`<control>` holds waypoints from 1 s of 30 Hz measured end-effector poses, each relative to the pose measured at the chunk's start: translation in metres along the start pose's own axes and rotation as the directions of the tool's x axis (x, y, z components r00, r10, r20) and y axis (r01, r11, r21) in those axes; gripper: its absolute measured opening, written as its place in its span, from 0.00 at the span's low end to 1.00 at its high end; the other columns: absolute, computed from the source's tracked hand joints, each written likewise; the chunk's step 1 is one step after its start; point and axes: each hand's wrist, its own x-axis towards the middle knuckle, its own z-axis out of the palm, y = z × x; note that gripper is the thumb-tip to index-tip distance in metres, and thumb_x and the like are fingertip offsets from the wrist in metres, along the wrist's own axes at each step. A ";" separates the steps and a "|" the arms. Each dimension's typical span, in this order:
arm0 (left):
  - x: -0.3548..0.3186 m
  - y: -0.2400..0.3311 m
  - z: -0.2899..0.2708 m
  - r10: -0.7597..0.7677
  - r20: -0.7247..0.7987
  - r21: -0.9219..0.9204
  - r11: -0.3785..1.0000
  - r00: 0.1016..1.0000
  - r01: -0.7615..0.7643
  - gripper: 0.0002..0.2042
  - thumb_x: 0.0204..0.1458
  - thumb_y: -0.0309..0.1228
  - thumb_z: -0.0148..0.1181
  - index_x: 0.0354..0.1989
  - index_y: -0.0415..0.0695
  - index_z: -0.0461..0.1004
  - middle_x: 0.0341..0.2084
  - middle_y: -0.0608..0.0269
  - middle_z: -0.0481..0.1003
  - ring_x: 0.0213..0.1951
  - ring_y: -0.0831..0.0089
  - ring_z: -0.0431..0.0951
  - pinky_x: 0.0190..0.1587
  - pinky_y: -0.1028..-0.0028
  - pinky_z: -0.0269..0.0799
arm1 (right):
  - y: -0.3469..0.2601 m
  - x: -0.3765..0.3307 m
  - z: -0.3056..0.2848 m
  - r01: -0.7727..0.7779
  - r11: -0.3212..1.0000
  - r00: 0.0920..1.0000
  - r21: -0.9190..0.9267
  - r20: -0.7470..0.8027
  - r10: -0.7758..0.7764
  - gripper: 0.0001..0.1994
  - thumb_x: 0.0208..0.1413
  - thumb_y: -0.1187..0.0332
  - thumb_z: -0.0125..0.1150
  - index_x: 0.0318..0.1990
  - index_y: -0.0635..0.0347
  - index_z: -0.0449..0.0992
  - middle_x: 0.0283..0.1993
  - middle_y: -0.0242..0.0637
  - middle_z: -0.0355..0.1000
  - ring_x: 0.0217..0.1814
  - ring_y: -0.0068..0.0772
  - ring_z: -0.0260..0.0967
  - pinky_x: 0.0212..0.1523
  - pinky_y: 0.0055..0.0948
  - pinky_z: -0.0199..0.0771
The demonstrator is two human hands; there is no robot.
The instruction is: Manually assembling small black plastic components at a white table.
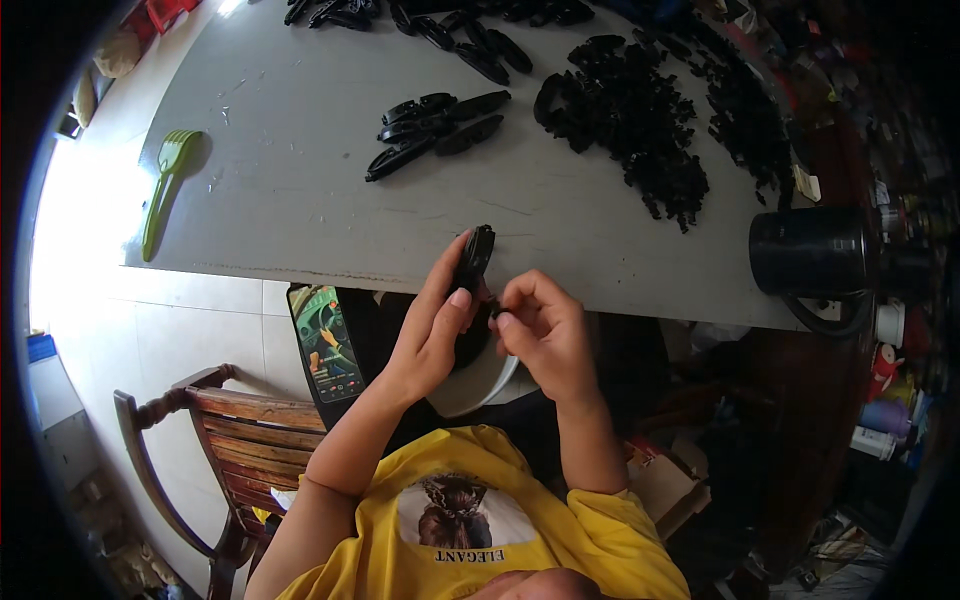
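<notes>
My left hand [432, 325] holds a long black plastic shell piece [472, 262] upright at the near edge of the grey table [300, 180]. My right hand [540, 325] is pinched on a tiny black part [494, 312] right beside the shell's lower end. Both hands hover over my lap, just in front of the table edge. A small group of similar black shell pieces [435, 128] lies on the table beyond my hands. A heap of small black parts [640, 120] spreads at the far right.
A green plastic scoop [165, 180] lies at the table's left edge. A phone with a lit screen [326, 342] leans below the table. A black mug [812, 252] stands at the right edge. A wooden chair [235, 440] is at my left. More black shells [470, 30] line the far side.
</notes>
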 end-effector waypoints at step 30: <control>0.076 0.028 -0.068 0.600 0.071 0.980 0.106 0.797 -0.168 0.15 0.41 0.21 0.55 0.40 0.46 0.72 0.39 0.58 0.67 0.44 0.59 0.67 0.43 0.66 0.66 | -0.002 0.058 0.009 0.440 0.358 0.845 -0.824 0.244 -0.476 0.10 0.41 0.76 0.63 0.32 0.62 0.69 0.34 0.38 0.66 0.34 0.40 0.69 0.33 0.29 0.69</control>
